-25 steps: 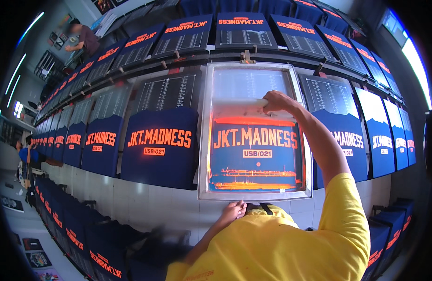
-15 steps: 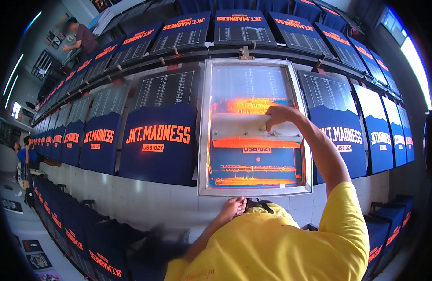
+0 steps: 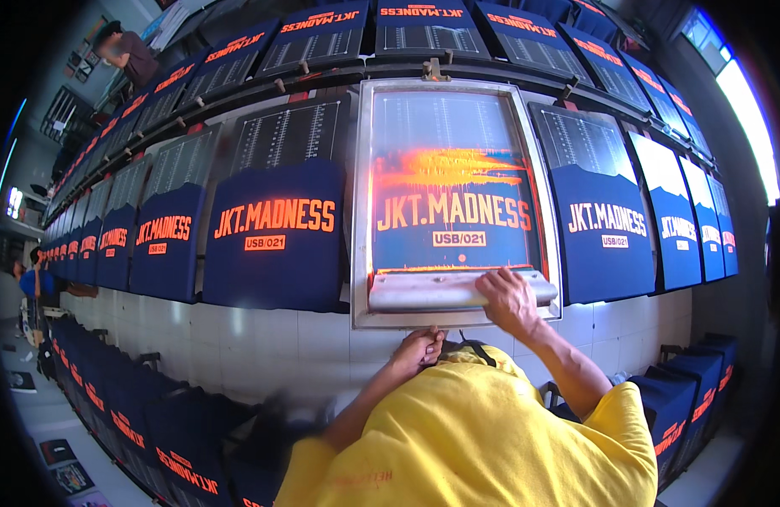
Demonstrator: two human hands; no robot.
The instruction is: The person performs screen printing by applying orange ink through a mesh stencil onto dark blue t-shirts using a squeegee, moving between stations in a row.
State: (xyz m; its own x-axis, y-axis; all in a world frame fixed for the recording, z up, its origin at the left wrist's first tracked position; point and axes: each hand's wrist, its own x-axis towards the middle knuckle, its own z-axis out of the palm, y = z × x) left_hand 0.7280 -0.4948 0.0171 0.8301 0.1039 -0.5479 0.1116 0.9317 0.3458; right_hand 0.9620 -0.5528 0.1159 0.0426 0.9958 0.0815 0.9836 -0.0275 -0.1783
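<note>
A metal-framed printing screen (image 3: 361,203) lies over a dark blue shirt on the long table in front of me. Orange ink is smeared across its mesh. My right hand (image 3: 510,297) grips a wide squeegee (image 3: 432,290) that rests at the near end of the screen. My left hand (image 3: 420,346) holds the frame's near edge at the middle, fingers curled on it. My yellow shirt fills the lower part of the view.
Dark blue shirts (image 3: 276,232) with orange lettering lie in rows along the table, left and right of the screen. More printed shirts (image 3: 166,448) hang below at the left. Another person (image 3: 124,52) stands at the far left end, and one more stands at the left edge.
My right hand has drawn the squeegee from the far end of the screen down to its near end, spreading orange ink. My left hand stayed on the frame's near edge.
</note>
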